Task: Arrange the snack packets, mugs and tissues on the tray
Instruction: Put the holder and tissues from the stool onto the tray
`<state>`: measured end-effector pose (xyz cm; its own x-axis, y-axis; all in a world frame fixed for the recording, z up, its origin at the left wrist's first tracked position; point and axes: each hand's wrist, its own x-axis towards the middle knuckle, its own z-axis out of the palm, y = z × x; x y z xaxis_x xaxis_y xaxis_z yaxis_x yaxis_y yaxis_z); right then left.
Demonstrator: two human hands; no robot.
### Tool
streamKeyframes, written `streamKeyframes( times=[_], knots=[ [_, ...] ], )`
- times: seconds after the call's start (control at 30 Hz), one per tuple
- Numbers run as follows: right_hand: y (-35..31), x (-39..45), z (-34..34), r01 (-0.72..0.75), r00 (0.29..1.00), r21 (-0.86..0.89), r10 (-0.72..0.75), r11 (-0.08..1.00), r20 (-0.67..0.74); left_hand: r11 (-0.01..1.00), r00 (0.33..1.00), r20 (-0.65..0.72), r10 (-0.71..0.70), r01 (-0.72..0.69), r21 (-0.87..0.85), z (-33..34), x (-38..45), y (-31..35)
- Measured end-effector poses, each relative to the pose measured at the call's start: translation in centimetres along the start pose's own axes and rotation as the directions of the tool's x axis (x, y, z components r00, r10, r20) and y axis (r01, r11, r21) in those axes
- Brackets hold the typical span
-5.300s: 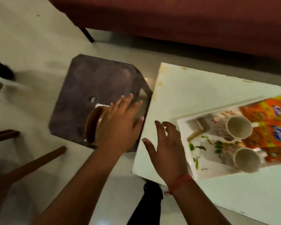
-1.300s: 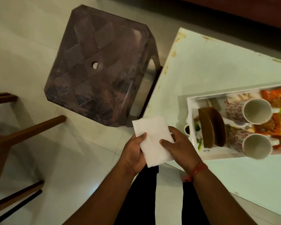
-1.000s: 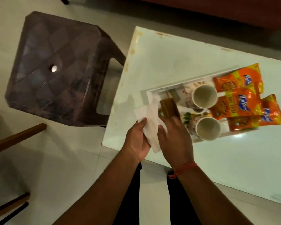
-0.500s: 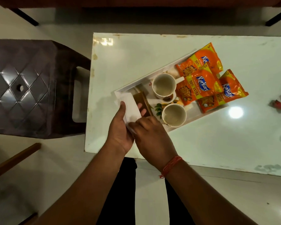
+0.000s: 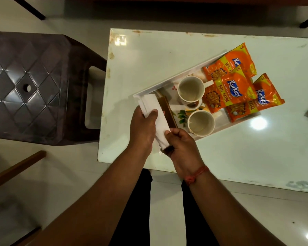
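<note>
— Where is the tissue?

— I see a folded white paper tissue (image 5: 156,114) held over the near-left end of the white rectangular tray (image 5: 169,82). My left hand (image 5: 142,128) pinches its upper part, thumb on top and fingers curled beneath. My right hand (image 5: 181,148) grips its lower end with curled fingers.

— And the rest of the tray?

— A brown wooden holder (image 5: 167,109) stands on the tray just beside the tissue. Past it, two empty patterned ceramic mugs (image 5: 191,88) sit upright on the tray, one nearer me (image 5: 201,122). Three orange snack packets (image 5: 229,91) overlap at the tray's far-right end, the outermost hanging over its rim.

— What surrounds the tray?

— It lies askew on a glossy white table (image 5: 238,157). Left of the tray, off the table, stands a dark brown plastic stool (image 5: 34,86).
</note>
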<state>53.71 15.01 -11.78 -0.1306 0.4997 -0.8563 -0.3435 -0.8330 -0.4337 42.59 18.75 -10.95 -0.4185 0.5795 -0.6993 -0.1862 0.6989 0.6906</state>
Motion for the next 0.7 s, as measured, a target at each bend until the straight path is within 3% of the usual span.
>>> streamKeyframes(
  times=[0.1, 0.23, 0.3, 0.47, 0.6, 0.7],
  knots=[
    [0.1, 0.5, 0.1, -0.095, 0.994, 0.136, 0.101, 0.986, -0.034, 0.914, 0.976, -0.058, 0.209, -0.174, 0.366, -0.3, 1.8, 0.9],
    [0.4, 0.8, 0.2, -0.204, 0.971, 0.320, 0.233, 0.925, -0.054, 0.710, 0.903, 0.146, 0.404, -0.409, 0.574, -0.2, 4.5, 1.4],
    [0.6, 1.2, 0.2, -0.217, 0.961, 0.415, 0.267, 0.883, -0.065, 0.613, 0.883, 0.237, 0.406, -0.455, 0.646, 0.2, 5.3, 1.6],
    [0.9, 2.4, 0.2, -0.203, 0.938, 0.530, 0.318, 0.824, -0.137, 0.493, 0.860, 0.355, 0.365, -0.503, 0.710, 1.4, 6.5, 2.2],
    [0.9, 3.0, 0.4, -0.197, 0.927, 0.532, 0.333, 0.824, -0.173, 0.415, 0.874, 0.363, 0.321, -0.475, 0.776, 1.9, 7.5, 1.9],
    [1.0, 3.1, 0.4, -0.202, 0.921, 0.450, 0.325, 0.870, -0.214, 0.411, 0.881, 0.360, 0.307, -0.464, 0.785, 1.9, 7.9, 1.7]
  ],
)
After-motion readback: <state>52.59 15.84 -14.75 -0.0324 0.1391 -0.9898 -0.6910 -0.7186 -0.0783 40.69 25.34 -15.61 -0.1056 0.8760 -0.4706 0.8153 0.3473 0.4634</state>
